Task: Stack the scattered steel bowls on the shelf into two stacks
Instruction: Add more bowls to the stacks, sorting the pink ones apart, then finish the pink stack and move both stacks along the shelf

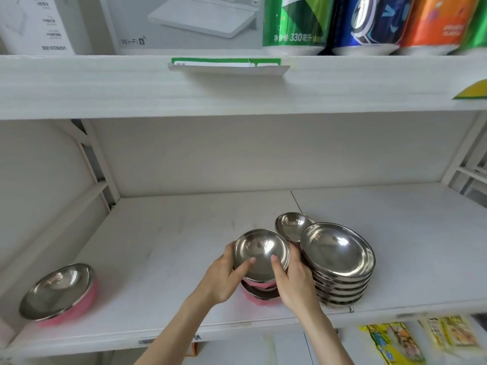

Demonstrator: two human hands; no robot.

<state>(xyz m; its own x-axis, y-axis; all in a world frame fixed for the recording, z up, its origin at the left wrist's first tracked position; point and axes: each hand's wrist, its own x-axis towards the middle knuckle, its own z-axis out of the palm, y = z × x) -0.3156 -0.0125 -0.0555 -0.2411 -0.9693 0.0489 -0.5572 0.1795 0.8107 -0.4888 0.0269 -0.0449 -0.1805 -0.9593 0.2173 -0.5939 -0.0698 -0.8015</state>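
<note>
Both of my hands hold a steel bowl [259,252] over a short stack of pink-sided bowls [259,295] near the front of the white shelf [163,248]. My left hand [226,275] grips its left rim, thumb inside. My right hand [292,280] grips its right rim the same way. Just to the right stands a tall stack of wide steel bowls [340,264]. A small steel bowl [292,225] sits tilted behind, between the two stacks. One pink-sided steel bowl [59,292] lies tilted alone at the shelf's far left.
The shelf above carries drink cans [293,25] and white boxes [184,22]; its front board [237,85] overhangs the work area. Metal uprights [98,164] bound the left side. Snack packets [395,341] lie on the shelf below at right.
</note>
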